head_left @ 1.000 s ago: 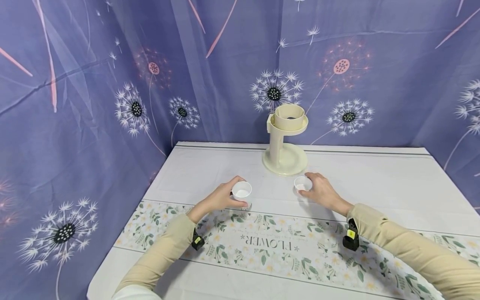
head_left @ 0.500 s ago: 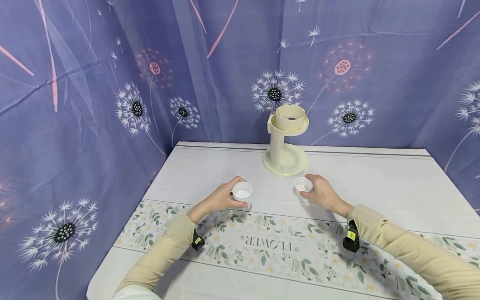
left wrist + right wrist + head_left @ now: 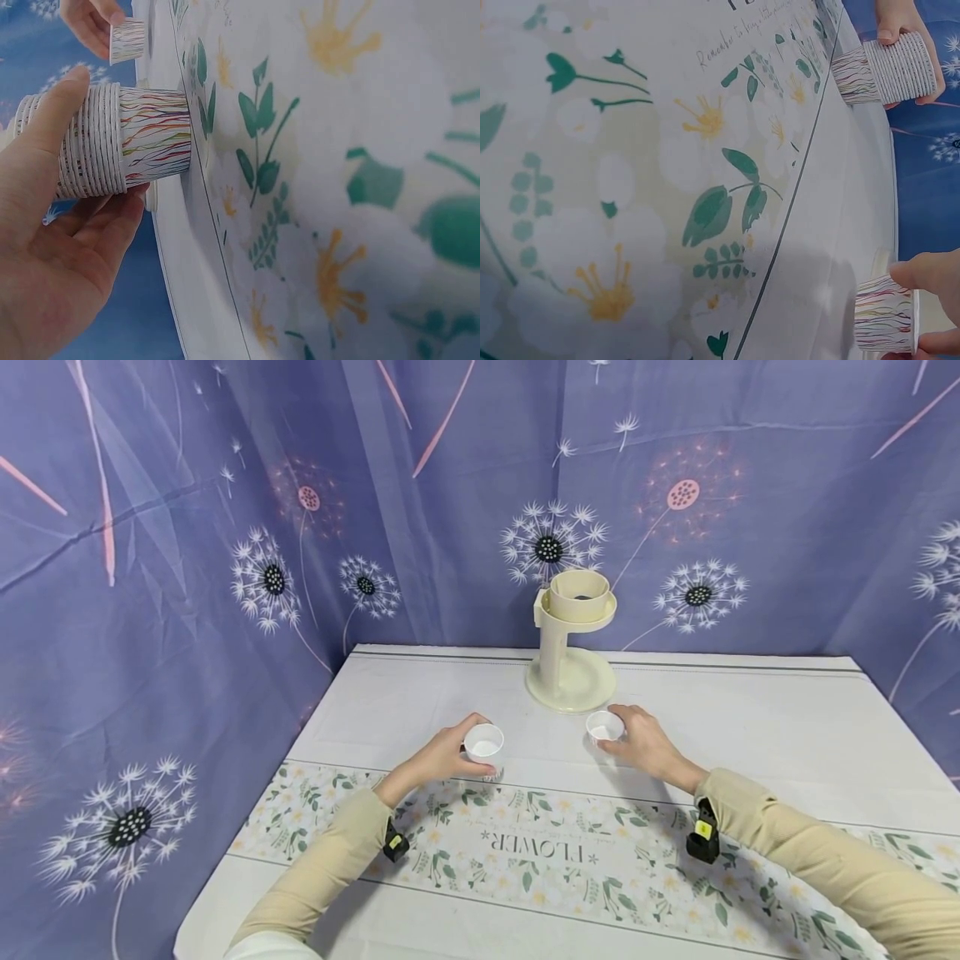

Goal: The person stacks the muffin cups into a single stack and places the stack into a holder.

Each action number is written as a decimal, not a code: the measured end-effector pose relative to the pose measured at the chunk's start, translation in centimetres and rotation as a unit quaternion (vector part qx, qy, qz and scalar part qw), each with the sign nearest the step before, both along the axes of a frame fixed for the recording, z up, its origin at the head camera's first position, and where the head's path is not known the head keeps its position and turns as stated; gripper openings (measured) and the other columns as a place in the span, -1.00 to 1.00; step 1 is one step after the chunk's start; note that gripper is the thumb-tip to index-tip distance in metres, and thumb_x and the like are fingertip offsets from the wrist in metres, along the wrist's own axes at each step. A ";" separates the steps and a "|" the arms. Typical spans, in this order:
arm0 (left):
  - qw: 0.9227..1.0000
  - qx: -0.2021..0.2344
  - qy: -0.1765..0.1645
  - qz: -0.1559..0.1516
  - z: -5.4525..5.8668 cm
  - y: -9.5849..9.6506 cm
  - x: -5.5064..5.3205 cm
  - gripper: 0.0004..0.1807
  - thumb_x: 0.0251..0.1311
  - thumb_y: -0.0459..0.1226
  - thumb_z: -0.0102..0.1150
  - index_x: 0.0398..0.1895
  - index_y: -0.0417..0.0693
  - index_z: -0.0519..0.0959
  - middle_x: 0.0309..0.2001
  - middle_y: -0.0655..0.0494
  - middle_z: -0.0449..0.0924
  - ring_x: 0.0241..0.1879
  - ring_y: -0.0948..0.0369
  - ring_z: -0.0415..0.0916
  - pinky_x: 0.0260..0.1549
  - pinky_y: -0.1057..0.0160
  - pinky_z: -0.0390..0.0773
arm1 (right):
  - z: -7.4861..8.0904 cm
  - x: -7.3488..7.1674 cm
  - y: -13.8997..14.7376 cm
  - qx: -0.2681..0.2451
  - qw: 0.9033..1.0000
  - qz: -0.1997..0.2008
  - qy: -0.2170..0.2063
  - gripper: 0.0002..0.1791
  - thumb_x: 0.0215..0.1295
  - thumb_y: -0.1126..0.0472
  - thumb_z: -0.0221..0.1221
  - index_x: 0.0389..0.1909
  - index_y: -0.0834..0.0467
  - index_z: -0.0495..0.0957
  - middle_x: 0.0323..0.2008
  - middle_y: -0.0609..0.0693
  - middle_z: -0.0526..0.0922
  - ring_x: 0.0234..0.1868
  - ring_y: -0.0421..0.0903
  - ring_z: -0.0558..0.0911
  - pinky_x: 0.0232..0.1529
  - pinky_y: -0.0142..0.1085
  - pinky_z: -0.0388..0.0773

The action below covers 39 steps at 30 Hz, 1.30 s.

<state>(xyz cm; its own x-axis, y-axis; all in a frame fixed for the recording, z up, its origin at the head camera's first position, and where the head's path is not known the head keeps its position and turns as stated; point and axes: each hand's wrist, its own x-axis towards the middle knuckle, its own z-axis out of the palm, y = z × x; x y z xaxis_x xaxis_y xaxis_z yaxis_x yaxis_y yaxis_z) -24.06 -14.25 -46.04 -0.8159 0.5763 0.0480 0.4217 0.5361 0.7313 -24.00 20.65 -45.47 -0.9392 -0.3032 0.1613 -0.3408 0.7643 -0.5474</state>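
Note:
A stack of nested paper cups (image 3: 154, 135), white with thin coloured wavy lines, stands on the table, and my left hand (image 3: 447, 750) grips it around the sides. From above only the white inside of the top cup shows. To the right, my right hand (image 3: 647, 745) pinches a single paper cup (image 3: 603, 725) of the same pattern between thumb and fingers. In the right wrist view this cup (image 3: 885, 313) appears upright near the tabletop; whether it touches the cloth I cannot tell.
Behind the hands stands a cream-coloured stand (image 3: 553, 652) with a round base and a ring on top holding a funnel-like cup (image 3: 579, 597). A white tablecloth with a flower-print band (image 3: 540, 839) covers the table. Purple dandelion curtains (image 3: 450, 527) hang behind and at the left.
My right hand and the single cup have shifted very slightly to the left and away from me. The left hand and the cup stack have stayed in place.

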 end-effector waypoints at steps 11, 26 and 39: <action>1.000 -0.004 0.006 0.001 0.0 0.0 0.0 -0.29 0.00 -0.16 0.48 0.21 0.09 0.31 0.02 0.06 0.57 0.01 0.17 0.56 0.04 0.19 0.58 | -0.1 -0.2 -0.3 -0.017 1.000 0.008 0.020 -0.34 0.15 0.20 0.34 0.21 0.44 0.38 0.05 0.41 0.52 0.06 0.29 0.51 -0.01 0.13 0.51; 1.000 0.002 -0.004 0.004 0.1 0.0 0.1 -0.29 -0.01 -0.15 0.48 0.20 0.10 0.32 0.02 0.05 0.57 0.01 0.14 0.56 0.04 0.18 0.58 | 0.1 -0.2 -0.6 -0.039 0.998 0.018 0.040 -0.37 0.13 0.15 0.37 0.17 0.38 0.45 -0.08 0.29 0.58 -0.11 0.14 0.57 -0.09 0.01 0.57; 1.000 0.003 -0.005 0.004 0.0 0.0 0.0 -0.30 -0.01 -0.18 0.49 0.19 0.08 0.32 0.02 0.06 0.57 0.01 0.16 0.55 0.03 0.19 0.58 | 0.0 -0.1 -0.7 -0.042 0.998 0.022 0.040 -0.33 0.12 0.14 0.37 0.20 0.38 0.42 0.00 0.32 0.54 -0.05 0.18 0.56 -0.06 0.03 0.59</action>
